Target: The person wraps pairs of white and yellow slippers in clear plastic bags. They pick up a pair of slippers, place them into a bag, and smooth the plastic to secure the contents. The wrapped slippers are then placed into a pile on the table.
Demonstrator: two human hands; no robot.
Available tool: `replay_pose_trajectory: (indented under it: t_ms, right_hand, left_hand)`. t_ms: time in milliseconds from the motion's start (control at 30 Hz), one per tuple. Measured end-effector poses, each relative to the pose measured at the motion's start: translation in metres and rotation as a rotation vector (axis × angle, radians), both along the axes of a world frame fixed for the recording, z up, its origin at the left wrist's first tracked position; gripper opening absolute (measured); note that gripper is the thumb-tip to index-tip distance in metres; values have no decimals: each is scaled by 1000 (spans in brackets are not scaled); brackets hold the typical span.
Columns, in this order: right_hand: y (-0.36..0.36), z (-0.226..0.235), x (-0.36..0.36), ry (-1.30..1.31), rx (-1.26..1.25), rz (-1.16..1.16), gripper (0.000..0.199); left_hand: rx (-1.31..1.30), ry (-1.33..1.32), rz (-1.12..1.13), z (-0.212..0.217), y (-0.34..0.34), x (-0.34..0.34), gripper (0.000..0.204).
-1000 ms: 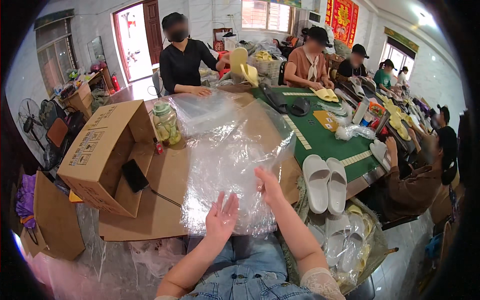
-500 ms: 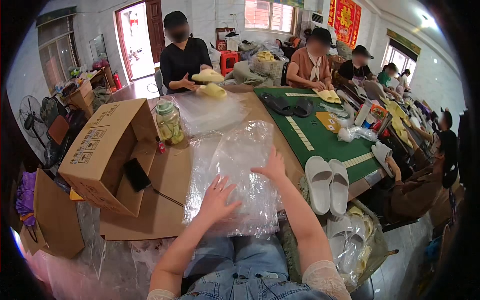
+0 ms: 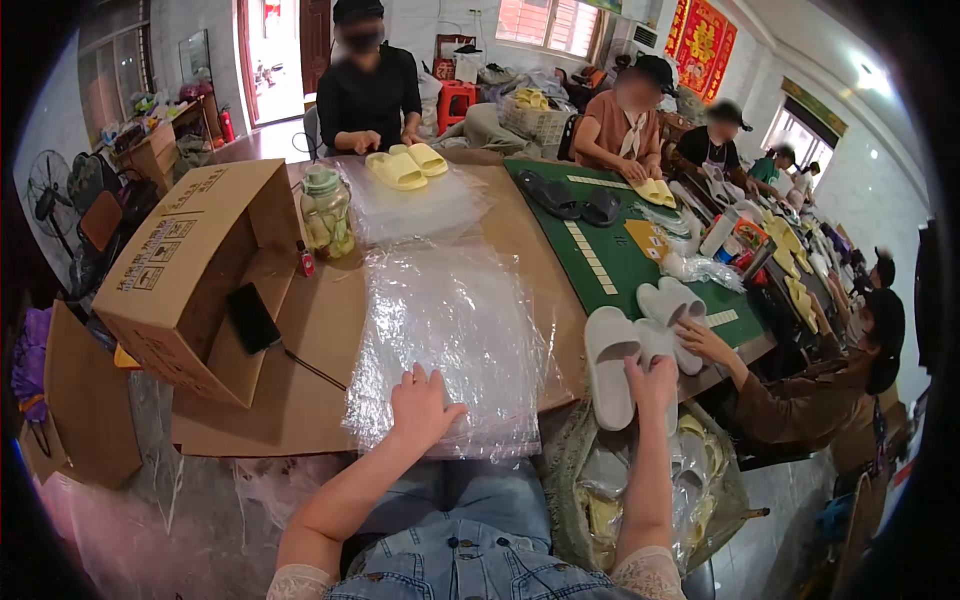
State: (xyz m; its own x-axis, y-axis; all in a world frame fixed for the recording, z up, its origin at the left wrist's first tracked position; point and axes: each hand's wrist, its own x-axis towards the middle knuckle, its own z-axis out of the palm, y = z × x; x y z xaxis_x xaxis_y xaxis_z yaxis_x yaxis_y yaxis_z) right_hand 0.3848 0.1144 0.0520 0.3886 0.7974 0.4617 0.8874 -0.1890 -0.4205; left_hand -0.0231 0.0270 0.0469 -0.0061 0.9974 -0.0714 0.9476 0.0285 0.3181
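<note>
LH [image 3: 424, 410] palm-down, RH [image 3: 653, 385] curled at slippers [image 3: 609, 362]

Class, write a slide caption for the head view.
Left hand on clear plastic bags, right hand at a pair of light-grey slide sandals.

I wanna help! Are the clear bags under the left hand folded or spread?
Spread: the clear bags lie flat on the cardboard, left hand over their near part.

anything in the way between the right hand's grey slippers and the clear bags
Nothing visible stands in the way: brown cardboard shows between the grey slippers at the right hand and the clear bags under the left hand.
</note>
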Motion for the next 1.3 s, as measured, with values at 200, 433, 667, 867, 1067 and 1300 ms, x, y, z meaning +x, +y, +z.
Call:
replay_pose_trajectory:
  t_ms: [200,433,667,867,1067,1300]
  right_hand:
    - [31,-26,-18,-168,-336,-23,72]
    - [34,-32,-12,33,-141,54,56]
    - [-27,5,-11,412,65,234,30]
    - [-95,59,-56,514,-99,666,41]
    - [-137,66,-100,254,-375,1170,40]
    - [-102,33,-118,110,-403,968,34]
  left_hand:
    - [285,73,-407,-11,-5,-9,81]
    - [265,33,-392,-21,-7,-19,73]
    - [403,-42,-352,-31,-4,-15,40]
    - [424,-83,-300,-28,1,-13,29]
    - [327,-208,-217,-6,4,-7,35]
    - [414,-236,-334,9,-11,-8,40]
